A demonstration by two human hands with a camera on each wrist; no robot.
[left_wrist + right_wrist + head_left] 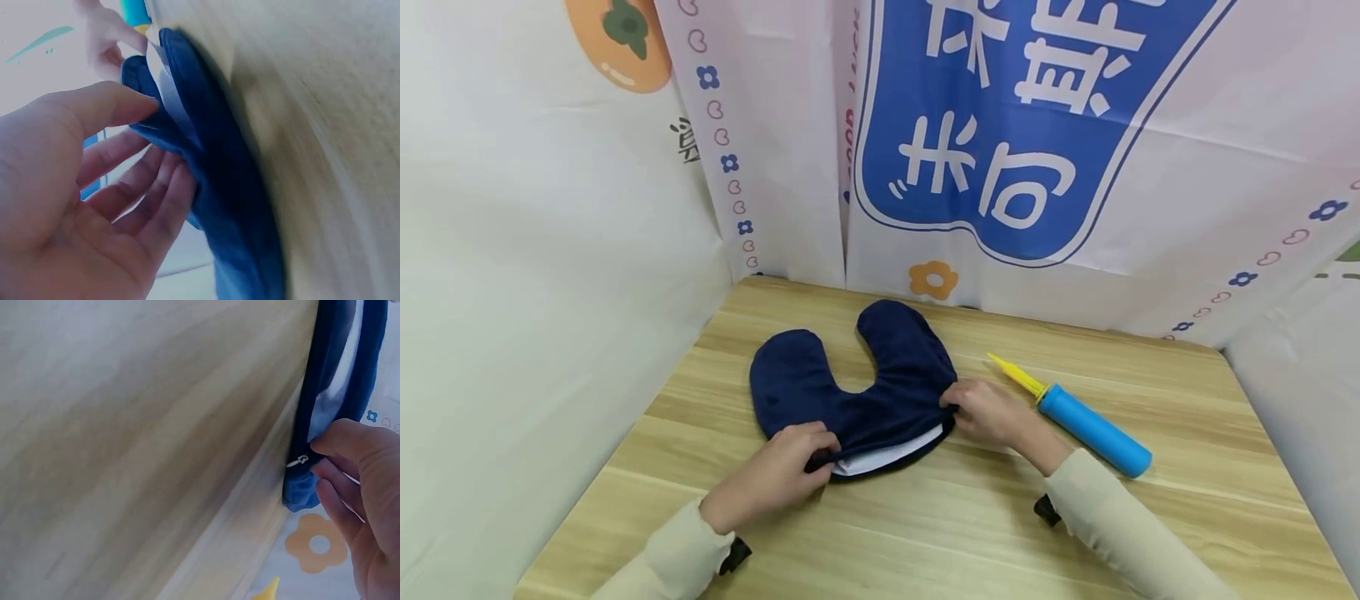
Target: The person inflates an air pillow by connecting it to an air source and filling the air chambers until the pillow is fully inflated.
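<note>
A navy U-shaped neck pillow (880, 408) lies flat on the table, its two arms pointing away. Along its near curved edge the zipped slit gapes, and white material (887, 454) shows inside. At the left end of that slit, my left hand (786, 467) pinches the upper fabric edge between thumb and fingers, as the left wrist view also shows. My right hand (992, 412) pinches the fabric at the opposite end. Close to the right thumb, a small zipper pull (302, 460) is visible in the right wrist view.
To the right of the pillow lies a blue hand pump (1097, 429) with a yellow nozzle (1018, 375), near my right forearm. The wooden table (910, 542) meets printed fabric walls (790, 167) at the back and sides. Each wrist carries a small black device.
</note>
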